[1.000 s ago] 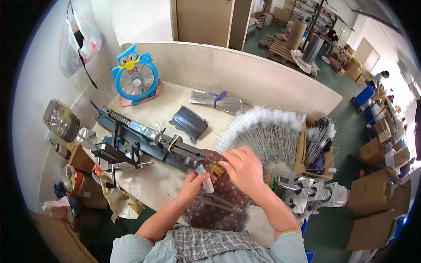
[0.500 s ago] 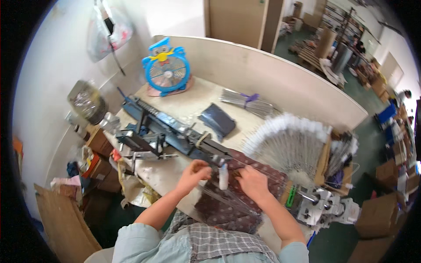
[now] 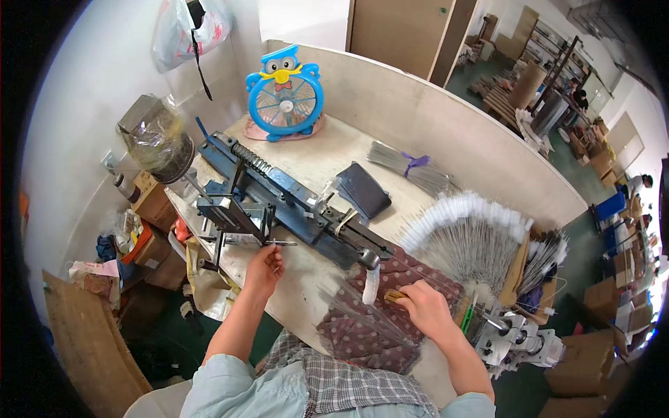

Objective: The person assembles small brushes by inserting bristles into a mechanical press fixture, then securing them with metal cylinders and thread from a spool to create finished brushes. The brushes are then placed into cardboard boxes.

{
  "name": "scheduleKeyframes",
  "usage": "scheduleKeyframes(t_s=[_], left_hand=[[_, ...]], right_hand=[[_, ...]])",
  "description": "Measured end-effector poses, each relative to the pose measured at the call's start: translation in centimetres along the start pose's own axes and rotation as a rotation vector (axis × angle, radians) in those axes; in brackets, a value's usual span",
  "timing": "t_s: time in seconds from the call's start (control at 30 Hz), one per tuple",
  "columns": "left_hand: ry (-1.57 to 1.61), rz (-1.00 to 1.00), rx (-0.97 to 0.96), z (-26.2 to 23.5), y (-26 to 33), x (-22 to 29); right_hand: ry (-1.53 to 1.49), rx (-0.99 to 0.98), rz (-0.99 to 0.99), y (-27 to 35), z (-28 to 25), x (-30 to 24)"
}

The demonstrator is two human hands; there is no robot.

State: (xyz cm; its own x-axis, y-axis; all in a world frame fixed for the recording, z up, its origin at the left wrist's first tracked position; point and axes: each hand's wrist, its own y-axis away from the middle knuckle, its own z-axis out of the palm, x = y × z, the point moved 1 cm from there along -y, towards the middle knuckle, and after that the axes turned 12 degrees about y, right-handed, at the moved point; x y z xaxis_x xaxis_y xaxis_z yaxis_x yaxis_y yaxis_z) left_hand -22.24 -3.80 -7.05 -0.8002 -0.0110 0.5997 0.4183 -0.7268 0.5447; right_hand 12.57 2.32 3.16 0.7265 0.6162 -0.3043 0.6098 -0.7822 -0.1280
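Pale flat worktable (image 3: 340, 148): is supporting a long dark-metal fixture (image 3: 296, 209).
Left hand (image 3: 263, 272): fingers are curling at a thin silver metal rod (image 3: 287, 243); whether they are gripping it, I cannot tell.
Right hand (image 3: 428, 306): is holding a small yellow piece (image 3: 394, 295) above a brown polka-dotted cloth (image 3: 359, 343).
Open brown cardboard box (image 3: 517, 272): is holding white-tipped wire stems (image 3: 548, 256).
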Motion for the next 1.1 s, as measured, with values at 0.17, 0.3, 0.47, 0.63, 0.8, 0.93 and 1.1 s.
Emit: scheduleKeyframes(t_s=[0.17,0.3,0.47,0.63,0.8,0.93,1.1], left_hand=[[-0.068,0.163,-0.057,2.7,2.1,-2.7],[-0.232,-0.078,-0.422,10.3,8.7,-8.2],[-0.301,-0.122,-0.580,16.9,9.7,-13.3],[-0.402,-0.079,-0.652,17.9,10.2,-15.1],[-0.340,-0.149,-0.561,18.1,10.5,-15.3],[-0.311,-0.047,-0.441,17.1,10.1,-13.6],[-0.216,-0.110,-0.425,16.7,9.7,-12.5]], right_hand=[[-0.108,0.138,0.014,0.6,-3.9,0.8],[-0.113,0.271,0.128,0.3,-5.2,3.7],[-0.453,0.115,0.358,2.2,-4.8,5.4],[-0.638,0.156,0.369,4.2,-3.8,6.8],[-0.391,0.309,0.238,4.3,-4.1,5.3],[-0.260,0.431,0.179,3.9,-3.2,4.8],[-0.139,0.452,0.102,1.7,-5.2,3.5]])
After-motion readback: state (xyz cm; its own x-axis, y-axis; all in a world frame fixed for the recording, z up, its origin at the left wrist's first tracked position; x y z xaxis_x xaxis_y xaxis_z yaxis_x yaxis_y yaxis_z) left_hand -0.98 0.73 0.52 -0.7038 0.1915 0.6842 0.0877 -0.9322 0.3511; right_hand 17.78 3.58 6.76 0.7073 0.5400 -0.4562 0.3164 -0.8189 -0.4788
